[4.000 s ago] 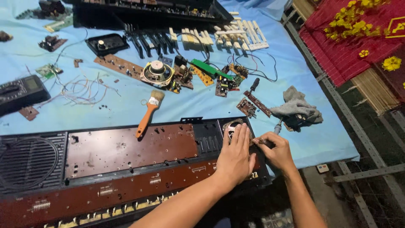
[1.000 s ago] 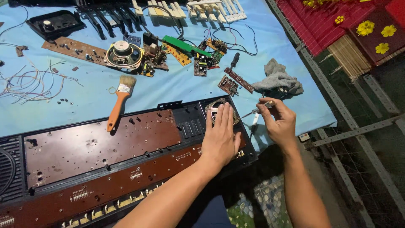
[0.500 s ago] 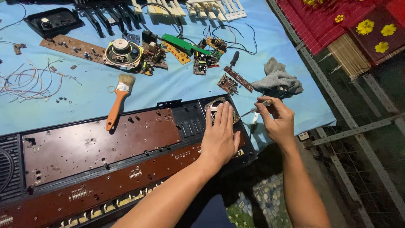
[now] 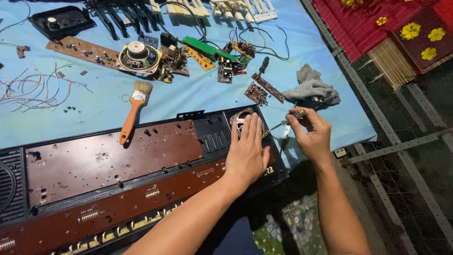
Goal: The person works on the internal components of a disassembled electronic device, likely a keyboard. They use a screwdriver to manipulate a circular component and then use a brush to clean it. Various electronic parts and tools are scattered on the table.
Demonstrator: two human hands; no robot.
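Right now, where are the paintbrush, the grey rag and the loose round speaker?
paintbrush [image 4: 131, 111], head view, on the orange handle.
grey rag [image 4: 311, 88], head view, on the middle of the crumpled cloth.
loose round speaker [image 4: 137, 53], head view, on its centre magnet.

Since four seconds ago, the right hand [image 4: 309, 134] has been lifted off the right end of the keyboard case [image 4: 141, 170] and is now raised beside it, above the blue surface [image 4: 198, 97], with the thin tool [image 4: 283, 123] pinched in its fingers [image 4: 295, 118]; earlier that hand lay against the case next to the left hand [image 4: 247, 153]. Over the last second the right hand has been drawn only slightly nearer to the round speaker [image 4: 243, 122] in the case. The view has been shifted, so that the case now sits further left and less of the far surface is seen.
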